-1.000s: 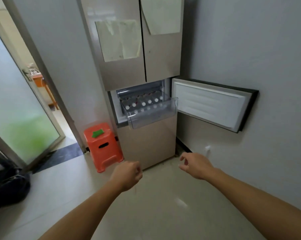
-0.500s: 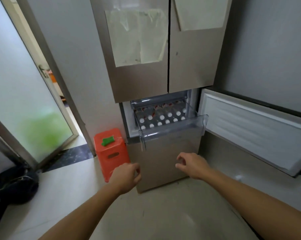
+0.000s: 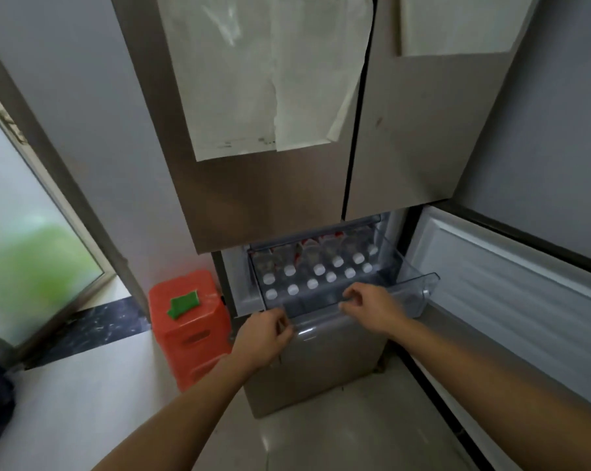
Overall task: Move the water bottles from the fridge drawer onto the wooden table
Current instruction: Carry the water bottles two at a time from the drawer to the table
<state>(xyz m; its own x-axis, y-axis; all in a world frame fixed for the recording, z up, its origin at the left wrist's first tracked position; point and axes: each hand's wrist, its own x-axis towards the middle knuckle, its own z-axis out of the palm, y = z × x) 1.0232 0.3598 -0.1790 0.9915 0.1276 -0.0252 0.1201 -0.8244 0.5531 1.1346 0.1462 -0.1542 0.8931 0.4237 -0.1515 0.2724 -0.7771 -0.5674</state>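
Water bottles (image 3: 312, 283) stand upright in the clear drawer (image 3: 419, 294), which is pulled out of the lower part of the fridge (image 3: 253, 205). I can see their white caps in rows running from the drawer's left wall to its right wall, and red labels on the ones at the back edge. None of them is in my grasp.

My right grip (image 3: 372, 305) is at the drawer's front edge, a little right of its middle. Its thumb is below and its curled fingers (image 3: 351, 294) are above, pinching the clear rim. My left grip (image 3: 270, 329) is at the drawer's front left corner with its fingers clenched inward against the plastic. Blur hides the contact, so I cannot tell whether it holds the drawer or only touches it. Both forearms reach in from the bottom of the view.

To the right of the drawer, the lower fridge door (image 3: 508, 300) hangs open and shows its white inner panel. Sheets of paper (image 3: 253, 79) are stuck on the upper fridge door. On the floor (image 3: 321, 443) just left of the fridge is an orange stool (image 3: 188, 334) with a small green object (image 3: 183, 305) lying on top. A frosted glass door (image 3: 25, 249) fills the far left.
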